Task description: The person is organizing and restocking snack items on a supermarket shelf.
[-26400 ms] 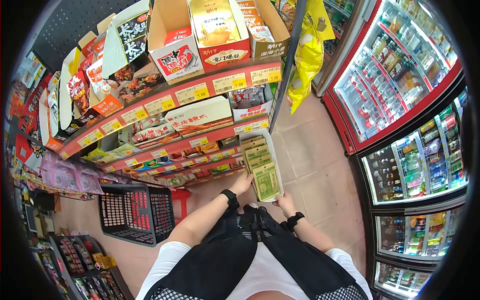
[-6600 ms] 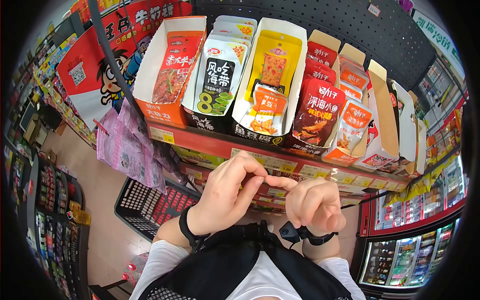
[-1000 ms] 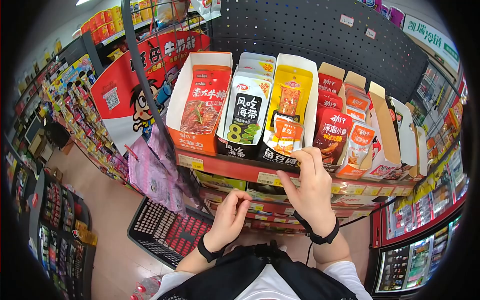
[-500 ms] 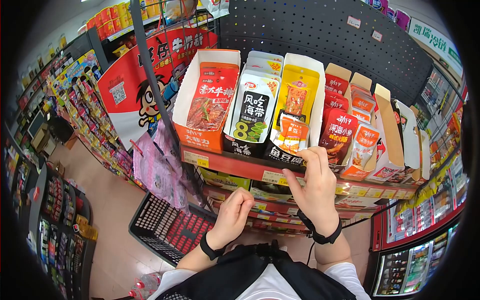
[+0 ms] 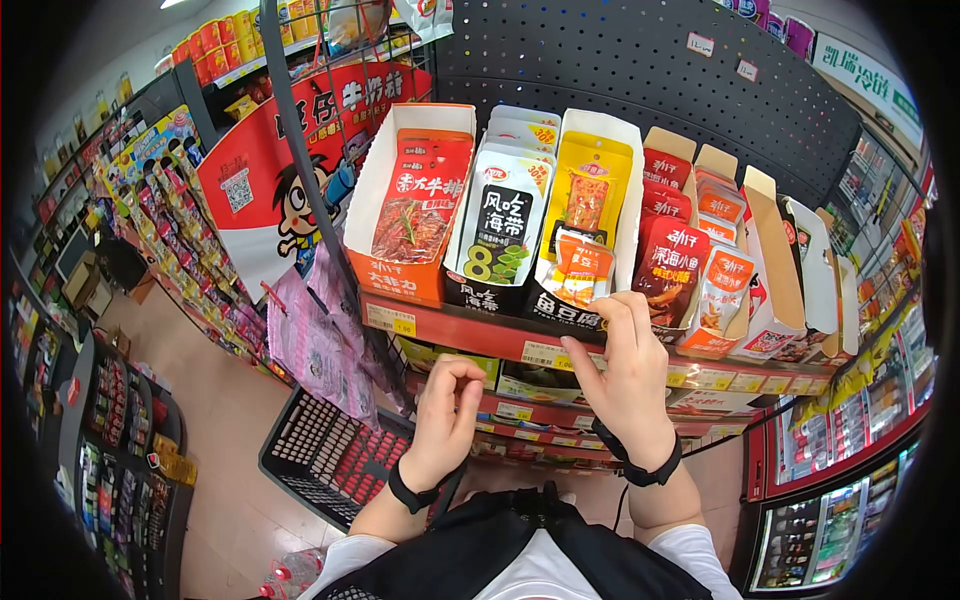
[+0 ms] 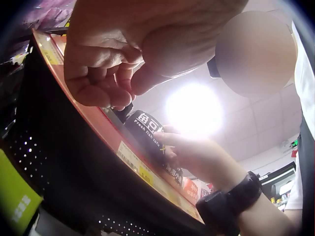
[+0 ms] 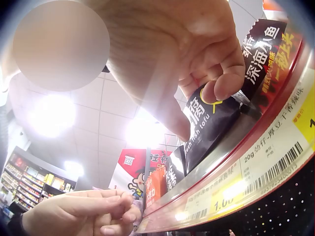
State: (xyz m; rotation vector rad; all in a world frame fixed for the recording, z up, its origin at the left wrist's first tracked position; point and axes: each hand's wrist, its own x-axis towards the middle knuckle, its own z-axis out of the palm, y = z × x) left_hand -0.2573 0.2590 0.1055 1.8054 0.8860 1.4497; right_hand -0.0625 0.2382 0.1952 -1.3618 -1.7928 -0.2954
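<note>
In the head view the right hand (image 5: 632, 385) grips the front right corner of a black-fronted fish tofu box (image 5: 570, 308) holding yellow and orange packets. The right wrist view shows its fingers (image 7: 231, 81) curled over that box's edge, with the thumb against the black front (image 7: 209, 130). Lower and to the left, the left hand (image 5: 445, 415) hovers before the shelf, loosely curled with nothing visible in it. A seaweed snack box (image 5: 490, 298) stands beside the fish tofu box, and a red-orange box (image 5: 395, 278) is left of that.
More snack boxes (image 5: 715, 340) line the red shelf edge (image 5: 480, 322) to the right. Pink packets (image 5: 315, 345) hang at the left, above a dark basket (image 5: 335, 455) on the floor. Lit fridges (image 5: 825, 520) stand at the right; bottles (image 5: 292, 572) lie near the bottom.
Both hands earlier held a white tray of green packets, then met before the shelf. Lately the left hand has turned with its fingers higher; the right has stayed at the fish tofu box.
</note>
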